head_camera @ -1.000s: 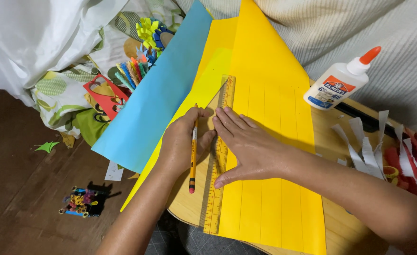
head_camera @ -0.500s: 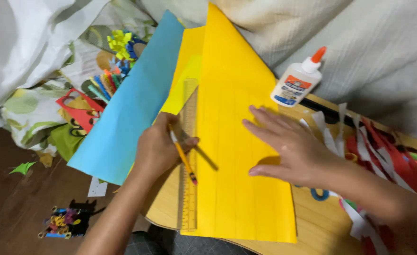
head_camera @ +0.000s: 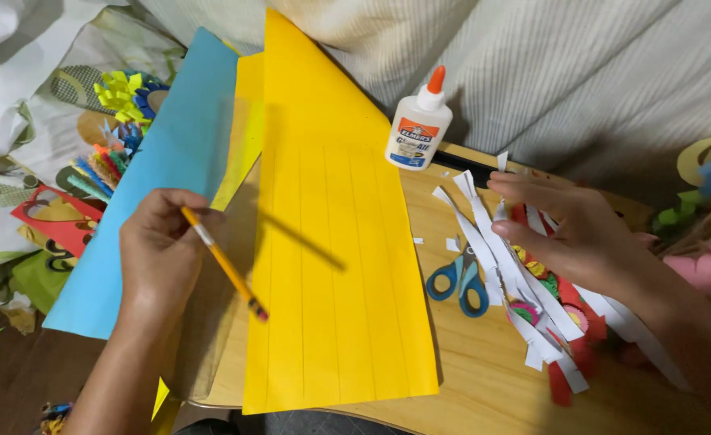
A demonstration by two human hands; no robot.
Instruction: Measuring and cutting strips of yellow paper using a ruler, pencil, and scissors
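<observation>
Two big sheets of paper fill most of what we see. Our long yellow paper sheet (head_camera: 331,274) with thin pencil lines lies flat on the round wooden table (head_camera: 484,370). A big blue paper sheet (head_camera: 162,185) lies just beside it on the left, hanging off the table edge onto the leafy bed cloth (head_camera: 17,121).

Our left hand (head_camera: 162,258) is next in size. It is curled around a yellow pencil (head_camera: 222,262), and the dark tip points down over the left edge of the yellow sheet. Our right hand (head_camera: 565,234) is spread flat with nothing in it, resting on a pile of white and red paper strips (head_camera: 525,298) on the right side of the table.

A white glue bottle (head_camera: 418,125) stands at the back of the table, just past the yellow sheet. It has an orange cap on top and a blue and orange label on its front.

Small blue-handled scissors (head_camera: 460,278) lie between the yellow sheet and the strips, touching the strips.
</observation>
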